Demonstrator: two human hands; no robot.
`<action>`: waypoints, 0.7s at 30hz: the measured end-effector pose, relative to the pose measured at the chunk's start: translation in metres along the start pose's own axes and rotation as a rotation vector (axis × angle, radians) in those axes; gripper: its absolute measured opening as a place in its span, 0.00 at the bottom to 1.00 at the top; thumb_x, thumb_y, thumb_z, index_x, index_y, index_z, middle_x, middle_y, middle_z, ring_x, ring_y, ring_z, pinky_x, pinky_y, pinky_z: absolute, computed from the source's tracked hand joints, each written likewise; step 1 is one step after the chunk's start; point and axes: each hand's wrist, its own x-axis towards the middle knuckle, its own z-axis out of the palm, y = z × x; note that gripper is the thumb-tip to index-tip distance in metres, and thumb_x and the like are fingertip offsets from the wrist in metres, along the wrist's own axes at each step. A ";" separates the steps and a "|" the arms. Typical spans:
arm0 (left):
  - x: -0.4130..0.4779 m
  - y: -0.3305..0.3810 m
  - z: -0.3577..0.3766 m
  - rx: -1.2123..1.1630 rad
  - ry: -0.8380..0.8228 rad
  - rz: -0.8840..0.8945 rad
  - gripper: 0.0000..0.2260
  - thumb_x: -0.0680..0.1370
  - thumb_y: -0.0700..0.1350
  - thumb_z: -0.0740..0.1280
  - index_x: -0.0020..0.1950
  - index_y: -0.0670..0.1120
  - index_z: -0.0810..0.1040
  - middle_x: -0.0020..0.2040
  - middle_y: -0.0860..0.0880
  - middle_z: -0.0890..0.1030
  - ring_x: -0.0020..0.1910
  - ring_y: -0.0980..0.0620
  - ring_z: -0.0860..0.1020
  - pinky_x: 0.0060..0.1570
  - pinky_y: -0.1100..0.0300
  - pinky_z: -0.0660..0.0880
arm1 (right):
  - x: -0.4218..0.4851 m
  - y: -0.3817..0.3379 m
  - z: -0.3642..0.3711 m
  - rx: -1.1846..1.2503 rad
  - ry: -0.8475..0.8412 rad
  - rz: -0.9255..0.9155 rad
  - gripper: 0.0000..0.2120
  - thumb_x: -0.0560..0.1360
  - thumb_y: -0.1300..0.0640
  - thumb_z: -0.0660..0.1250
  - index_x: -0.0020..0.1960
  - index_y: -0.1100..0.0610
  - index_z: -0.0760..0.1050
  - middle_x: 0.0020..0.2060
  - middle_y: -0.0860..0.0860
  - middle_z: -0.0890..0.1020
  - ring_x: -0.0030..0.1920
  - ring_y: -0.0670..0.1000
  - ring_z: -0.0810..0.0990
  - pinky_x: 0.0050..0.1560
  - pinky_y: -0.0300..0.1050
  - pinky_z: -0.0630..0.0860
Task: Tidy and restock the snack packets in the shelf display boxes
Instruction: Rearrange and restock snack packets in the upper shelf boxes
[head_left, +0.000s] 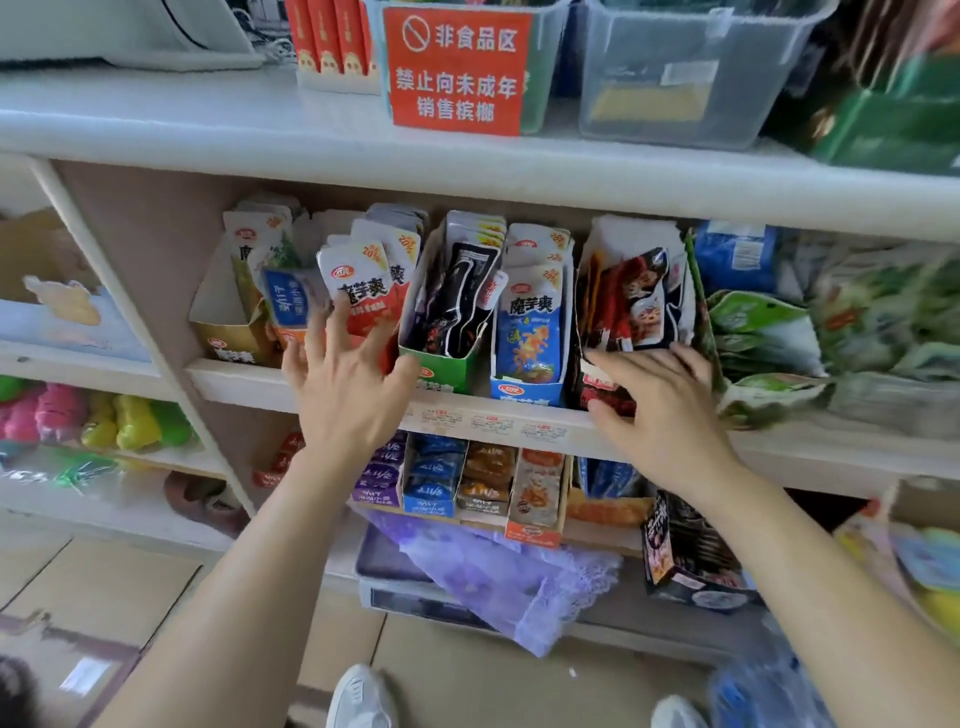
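White shelving unit (519, 192) seen from the front and above. The upper board (156, 130) and middle board (234, 382) run horizontally; a slanting white upright (104, 270) separates a left-hand bay. The back panel (156, 234) is pale pinkish beige. Two clear plastic bins (675, 78) stand on the upper board, one bearing a red sign (457, 73). The floor (467, 686) is beige. Lighting is soft and even.
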 end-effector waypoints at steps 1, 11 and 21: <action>-0.001 0.000 0.000 -0.020 0.016 -0.006 0.27 0.74 0.62 0.51 0.68 0.59 0.77 0.82 0.48 0.59 0.81 0.47 0.53 0.77 0.40 0.48 | -0.001 0.002 -0.002 0.020 -0.006 -0.013 0.22 0.76 0.50 0.68 0.70 0.48 0.74 0.64 0.46 0.80 0.65 0.50 0.75 0.74 0.54 0.54; -0.015 0.004 -0.009 -0.257 0.115 -0.068 0.28 0.69 0.55 0.61 0.69 0.49 0.70 0.71 0.47 0.72 0.72 0.43 0.67 0.72 0.41 0.58 | -0.001 0.012 -0.007 0.204 0.172 -0.025 0.17 0.75 0.60 0.71 0.63 0.53 0.80 0.58 0.46 0.80 0.58 0.49 0.78 0.66 0.46 0.60; -0.041 0.075 0.001 -0.276 0.121 0.332 0.23 0.73 0.54 0.63 0.68 0.50 0.76 0.67 0.49 0.74 0.66 0.46 0.68 0.62 0.50 0.62 | 0.046 0.006 -0.025 0.097 -0.028 0.325 0.23 0.77 0.43 0.68 0.70 0.48 0.74 0.64 0.48 0.80 0.62 0.53 0.78 0.61 0.53 0.62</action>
